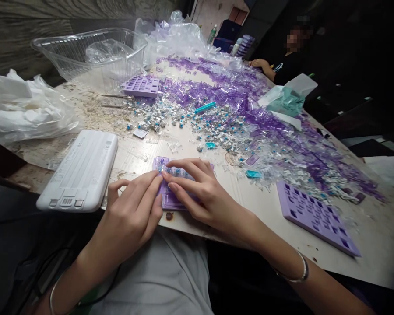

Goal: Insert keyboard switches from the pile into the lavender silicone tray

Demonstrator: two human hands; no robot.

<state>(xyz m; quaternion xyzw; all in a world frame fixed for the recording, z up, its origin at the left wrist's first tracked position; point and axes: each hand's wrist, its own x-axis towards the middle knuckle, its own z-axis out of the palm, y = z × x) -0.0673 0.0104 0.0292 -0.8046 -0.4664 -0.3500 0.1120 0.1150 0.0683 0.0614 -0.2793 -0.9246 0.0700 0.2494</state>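
A small purple tray (174, 202) with moulded slots lies flat at the table's near edge, and small clear-and-blue pieces (179, 171) sit in its upper part. At its left edge is my left hand (134, 208), fingers bent and closed against the tray, fingertips near its upper left corner. My right hand (205, 188) lies over the tray from the right. Its fingers are stretched out and slightly apart, with the tips touching the pieces by the left fingertips. Much of the tray is hidden under my hands, and any tiny part between the fingertips cannot be made out.
A white power bank (82, 170) lies left. Purple slotted blocks stand at right (315, 214) and behind (142, 86), near tweezers (118, 106). Loose switch-like pieces (223, 131) and purple plastic parts (249, 100) spread beyond. A clear bin (128, 65) and a person (284, 65) are further back.
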